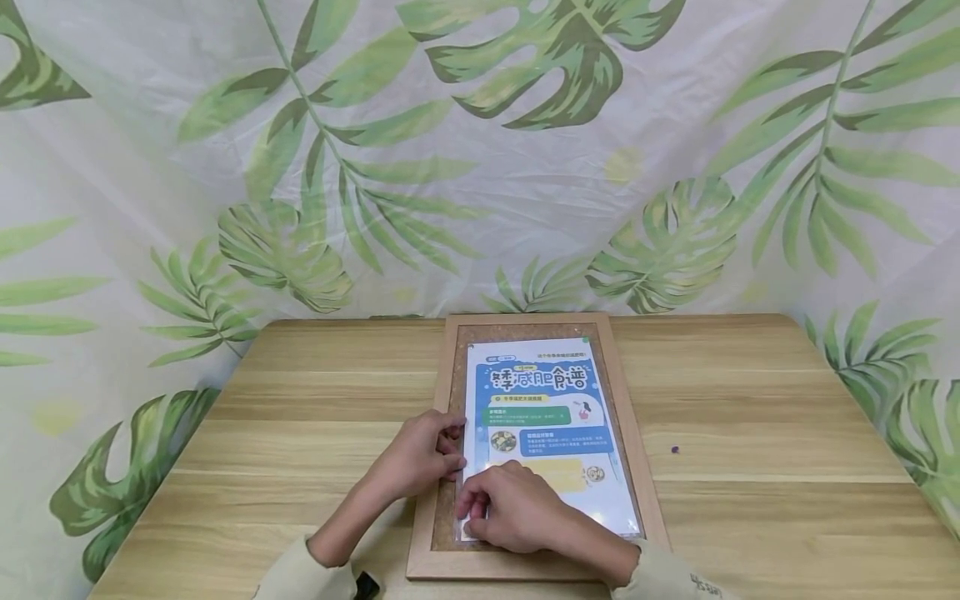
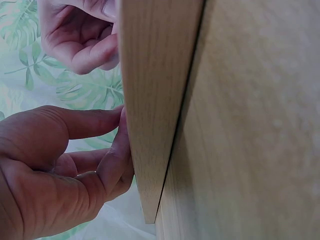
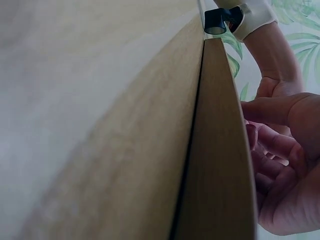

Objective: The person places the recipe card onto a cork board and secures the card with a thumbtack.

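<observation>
A printed sheet (image 1: 551, 477) in a clear cover lies on a wood-framed cork board (image 1: 450, 383). My left hand (image 1: 423, 450) rests its fingertips at the sheet's left edge, thumb and fingers bent. In the left wrist view, these fingertips (image 2: 117, 117) meet the board's face beyond the frame. At the sheet's lower left corner, my right hand (image 1: 517, 508) has its fingers curled and thumb tucked in. Between them, in the right wrist view, shows a small dark red thing (image 3: 251, 136) that looks like a pushpin, largely hidden. A green pushpin (image 1: 586, 340) marks the upper right corner, a dark pushpin (image 1: 471, 345) the upper left.
A small purple pushpin (image 1: 675, 450) lies on the wooden table (image 1: 757, 400) right of the board. Leaf-patterned cloth (image 1: 540, 208) hangs behind the table. A black wrist camera (image 1: 366, 586) sits by the left sleeve.
</observation>
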The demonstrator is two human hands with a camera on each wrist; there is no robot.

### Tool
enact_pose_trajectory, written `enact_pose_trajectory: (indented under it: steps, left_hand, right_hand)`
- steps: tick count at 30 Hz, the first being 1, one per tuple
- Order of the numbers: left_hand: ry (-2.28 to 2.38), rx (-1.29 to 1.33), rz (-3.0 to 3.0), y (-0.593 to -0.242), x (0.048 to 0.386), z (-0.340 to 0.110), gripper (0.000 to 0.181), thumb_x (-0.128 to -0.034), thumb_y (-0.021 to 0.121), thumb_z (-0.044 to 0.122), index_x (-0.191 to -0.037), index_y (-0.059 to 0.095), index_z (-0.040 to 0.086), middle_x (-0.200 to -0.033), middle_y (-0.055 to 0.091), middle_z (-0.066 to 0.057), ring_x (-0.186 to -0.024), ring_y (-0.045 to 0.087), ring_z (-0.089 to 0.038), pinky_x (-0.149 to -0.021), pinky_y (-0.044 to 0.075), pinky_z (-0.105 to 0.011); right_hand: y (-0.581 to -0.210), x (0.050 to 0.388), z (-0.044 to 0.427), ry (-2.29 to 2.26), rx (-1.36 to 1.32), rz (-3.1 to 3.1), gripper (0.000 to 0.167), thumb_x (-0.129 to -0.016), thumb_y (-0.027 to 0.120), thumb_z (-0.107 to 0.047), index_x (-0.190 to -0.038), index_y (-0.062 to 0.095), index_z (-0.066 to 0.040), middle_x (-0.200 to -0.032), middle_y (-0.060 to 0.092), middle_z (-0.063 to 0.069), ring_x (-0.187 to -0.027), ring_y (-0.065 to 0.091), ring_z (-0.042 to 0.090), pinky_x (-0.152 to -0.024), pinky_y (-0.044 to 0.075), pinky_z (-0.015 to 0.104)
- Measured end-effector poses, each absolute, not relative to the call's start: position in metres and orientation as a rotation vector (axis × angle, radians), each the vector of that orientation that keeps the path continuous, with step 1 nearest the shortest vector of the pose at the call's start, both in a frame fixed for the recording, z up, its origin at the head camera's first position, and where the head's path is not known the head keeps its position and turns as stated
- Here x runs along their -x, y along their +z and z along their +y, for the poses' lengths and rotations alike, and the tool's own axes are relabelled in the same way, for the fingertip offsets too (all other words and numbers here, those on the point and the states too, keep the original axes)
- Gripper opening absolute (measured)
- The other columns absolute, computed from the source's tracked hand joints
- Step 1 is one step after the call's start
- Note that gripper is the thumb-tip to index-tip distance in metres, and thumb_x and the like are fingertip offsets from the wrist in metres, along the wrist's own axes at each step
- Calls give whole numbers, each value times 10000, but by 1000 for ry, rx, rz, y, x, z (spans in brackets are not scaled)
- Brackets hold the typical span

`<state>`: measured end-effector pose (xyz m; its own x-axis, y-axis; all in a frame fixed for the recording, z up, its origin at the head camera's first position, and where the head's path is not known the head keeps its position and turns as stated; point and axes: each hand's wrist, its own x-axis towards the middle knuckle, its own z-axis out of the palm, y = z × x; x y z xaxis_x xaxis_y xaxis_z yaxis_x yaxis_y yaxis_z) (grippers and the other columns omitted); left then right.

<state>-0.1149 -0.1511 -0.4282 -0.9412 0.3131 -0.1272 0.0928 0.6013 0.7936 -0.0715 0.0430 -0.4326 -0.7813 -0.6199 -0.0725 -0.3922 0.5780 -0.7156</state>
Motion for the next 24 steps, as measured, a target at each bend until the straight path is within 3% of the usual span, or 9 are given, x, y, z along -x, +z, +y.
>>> enact_pose_trajectory:
  steps: [11,24]
  left_hand:
    - [1283,-317,2551,-429,115,-150,556,-856,780,-153,-1390,631,-123,-1098,629,-192,-824,703,-160,-608,630,-237]
    - [1274,-298,2539,-428,115,-151,578,-875,786,-135,-1426,615,-104,-1113,627,-178,-827,686,-150,-597,625,-239]
  right_hand:
    - [-428,72,77,-1052,798,2474,120,-866,832,-121,-869,765,-220,-724,637,-187,-624,540,-45,-599,460,184]
    - [-426,74,134,-1062,685,2512,83,-895,833,-130,-913,767,-178,-761,643,-141,-696,575,6,-649,498,203]
